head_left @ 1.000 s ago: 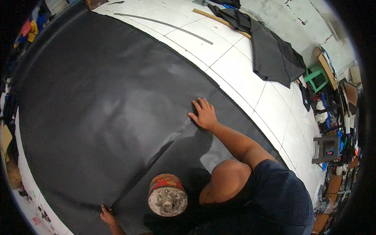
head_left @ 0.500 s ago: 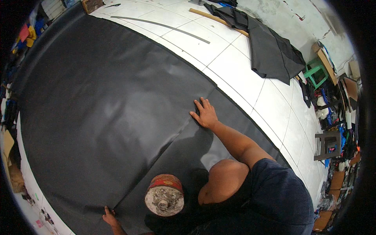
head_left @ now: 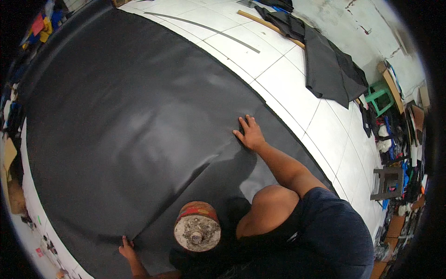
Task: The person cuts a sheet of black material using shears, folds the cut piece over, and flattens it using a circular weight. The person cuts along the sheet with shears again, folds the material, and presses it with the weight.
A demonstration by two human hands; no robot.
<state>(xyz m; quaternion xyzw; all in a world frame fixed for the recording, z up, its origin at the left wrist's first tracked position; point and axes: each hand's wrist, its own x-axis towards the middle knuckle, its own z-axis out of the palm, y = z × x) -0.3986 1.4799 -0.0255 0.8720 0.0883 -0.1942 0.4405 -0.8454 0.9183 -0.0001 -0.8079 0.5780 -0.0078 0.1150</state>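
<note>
Right hand [head_left: 251,134] presses flat, fingers spread, on the big black matte sheet [head_left: 125,125] filling the frame's left, left hand [head_left: 126,246] pinching its bottom edge — uneven pull could crease it.

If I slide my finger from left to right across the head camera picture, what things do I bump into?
Big black sheet → left hand → round weight with red rim → right hand → dark cloth pile → green stool → grey stool.
</note>
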